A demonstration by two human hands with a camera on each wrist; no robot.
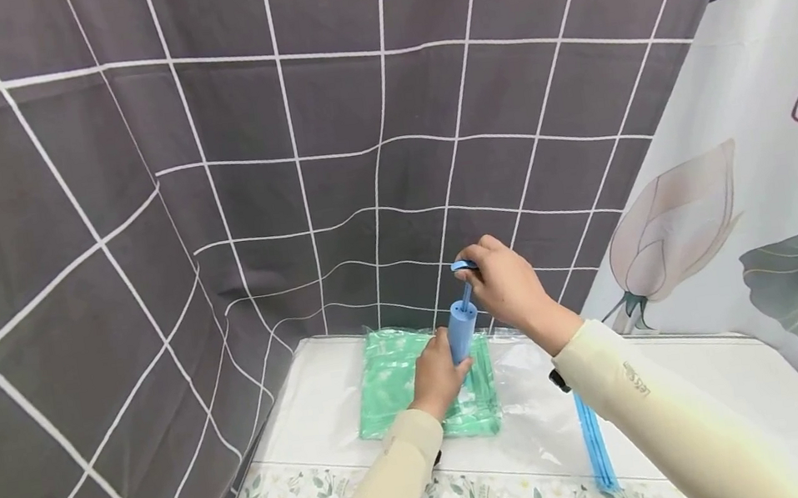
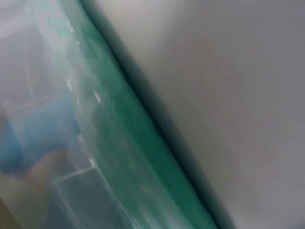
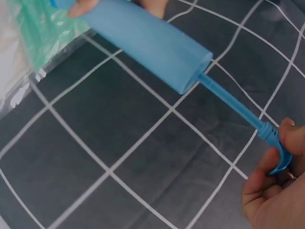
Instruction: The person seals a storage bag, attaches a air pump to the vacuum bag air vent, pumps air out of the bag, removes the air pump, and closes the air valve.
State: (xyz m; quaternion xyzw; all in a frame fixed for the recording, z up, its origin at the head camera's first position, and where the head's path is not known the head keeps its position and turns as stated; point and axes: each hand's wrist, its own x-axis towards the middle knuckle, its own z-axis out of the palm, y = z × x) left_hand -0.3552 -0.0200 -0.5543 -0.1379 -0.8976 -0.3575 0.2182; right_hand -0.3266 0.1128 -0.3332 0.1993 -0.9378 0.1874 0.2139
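A blue hand pump [image 1: 463, 325] stands tilted over a clear plastic bag [image 1: 532, 400] with a folded green bundle [image 1: 390, 385] inside. My left hand [image 1: 437, 374] grips the pump's barrel low down. Above it, my right hand [image 1: 513, 284] holds the handle, with the thin rod [image 3: 231, 100] drawn out of the barrel in the right wrist view. There the right fingers [image 3: 267, 174] curl round the curved handle [image 3: 286, 160]. The left wrist view shows the green bundle's edge [image 2: 128, 129] under shiny plastic, not the hand itself. The pump's lower end is hidden in the head view.
A bright blue strip [image 1: 596, 446] lies along the bag's right side. Beneath is a white table [image 1: 320, 394] with a floral-printed cover [image 1: 310, 496] at its front. Dark gridded cloth [image 1: 240, 135] hangs behind and at left; a flower-printed cloth [image 1: 703, 259] hangs at right.
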